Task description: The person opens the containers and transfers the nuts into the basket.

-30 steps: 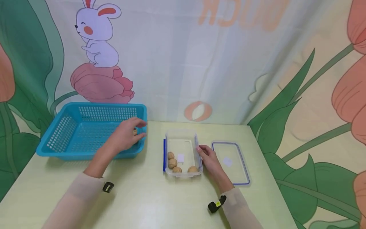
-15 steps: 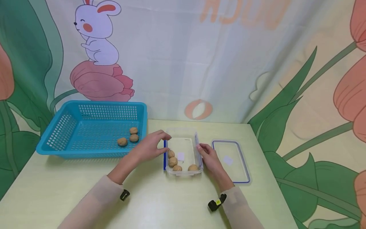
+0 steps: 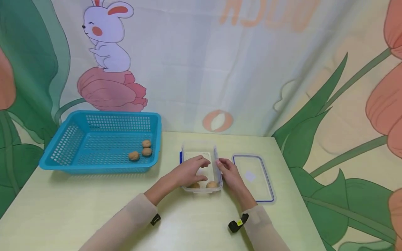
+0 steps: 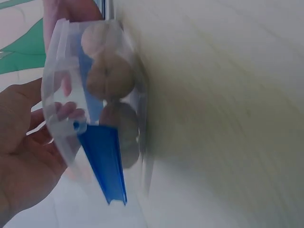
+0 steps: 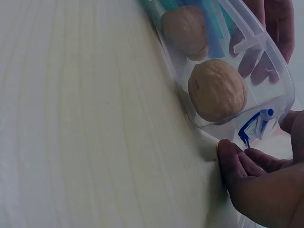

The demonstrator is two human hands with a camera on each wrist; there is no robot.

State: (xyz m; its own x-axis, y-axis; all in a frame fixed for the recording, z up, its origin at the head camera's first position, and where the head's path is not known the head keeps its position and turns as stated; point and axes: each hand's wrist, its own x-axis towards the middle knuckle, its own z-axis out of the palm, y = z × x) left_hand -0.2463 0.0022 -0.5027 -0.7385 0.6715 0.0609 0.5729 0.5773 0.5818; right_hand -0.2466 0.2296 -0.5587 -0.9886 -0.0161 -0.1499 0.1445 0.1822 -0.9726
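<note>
A clear plastic food container (image 3: 201,190) with blue-edged latch flaps stands on the table, several walnuts (image 5: 217,90) inside. My left hand (image 3: 190,171) reaches over its left wall into it, thumb and fingers spread apart. No walnut shows between them. Through the container wall in the left wrist view, those fingers (image 4: 66,110) appear above the walnuts. At the right wall, my right hand (image 3: 231,174) holds the container, thumb at the rim and fingers curled outside near a blue-edged latch (image 5: 256,126). My left hand hides the walnuts along the left wall in the head view.
A blue perforated basket (image 3: 100,168) stands at the left, three walnuts (image 3: 146,151) in its right part. To the right of the container lies its clear lid (image 3: 267,174) with a blue seal. A printed curtain (image 3: 194,69) hangs behind the table.
My left hand has moved right, out of the basket and over into the container, its fingers staying apart. The three basket walnuts are uncovered. My right hand stays at the container's right wall.
</note>
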